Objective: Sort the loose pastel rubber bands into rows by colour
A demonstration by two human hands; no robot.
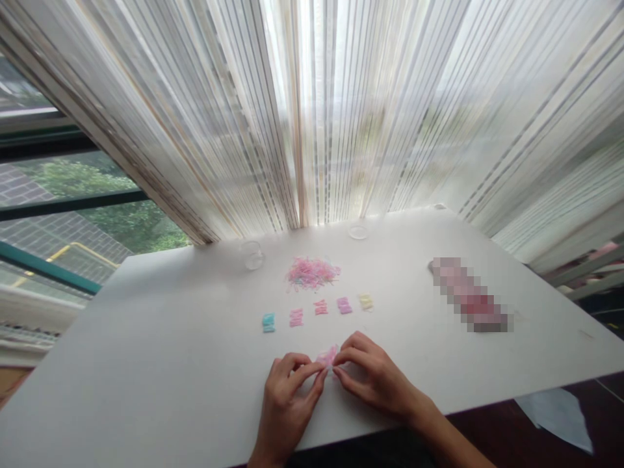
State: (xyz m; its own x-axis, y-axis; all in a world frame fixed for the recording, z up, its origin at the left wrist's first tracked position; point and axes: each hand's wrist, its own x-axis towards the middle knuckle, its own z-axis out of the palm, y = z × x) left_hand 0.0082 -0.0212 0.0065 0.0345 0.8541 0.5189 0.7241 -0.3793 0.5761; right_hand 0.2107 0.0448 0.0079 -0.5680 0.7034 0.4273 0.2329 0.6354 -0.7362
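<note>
Near the front of the white table (195,364), my left hand (287,396) and my right hand (373,374) meet with thumb and forefinger pinched. A small clump of pink and pale strands, which look like tiny rubber bands (327,355), lies at their fingertips. Exactly which strand each pinch holds is too small to make out. Beyond my hands a row of small sorted bunches runs across: a turquoise bunch (268,322), a pink bunch (296,317), a coral bunch (320,307), a purple bunch (344,305) and a yellow bunch (365,301). Behind them spreads a loose mixed pile (312,272), mostly pink.
A clear round container (252,255) stands at the back left, and a clear round lid (358,233) lies near the curtain (331,130). On the right is a blurred-out pinkish oblong object (468,296). A window (88,201) shows at left.
</note>
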